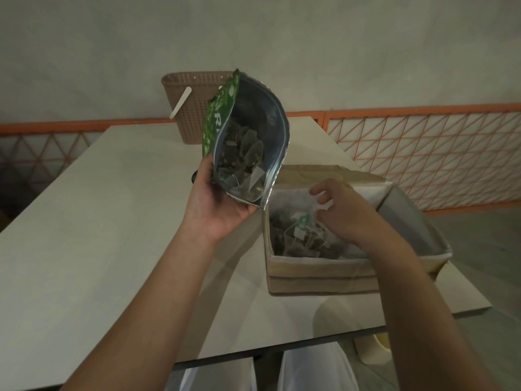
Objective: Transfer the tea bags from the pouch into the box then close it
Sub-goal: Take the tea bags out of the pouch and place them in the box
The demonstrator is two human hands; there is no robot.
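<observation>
My left hand [217, 198] holds a green foil pouch [248, 136] from below, its open mouth tilted toward me with several tea bags [242, 165] visible inside. To its right an open fabric-covered box [321, 275] sits on the table, with a pile of tea bags [298, 235] in it. My right hand [344, 210] hovers inside the box above the pile, fingers apart and bent. One tea bag with a green tag [303, 221] lies right by my fingertips; nothing seems gripped. The box's lid flap [406, 215] hangs open on the right.
A brown perforated plastic basket [194, 105] with a white stick stands at the far end of the pale table [93, 221]. An orange lattice railing [423, 153] runs behind. The table's right edge lies close to the box.
</observation>
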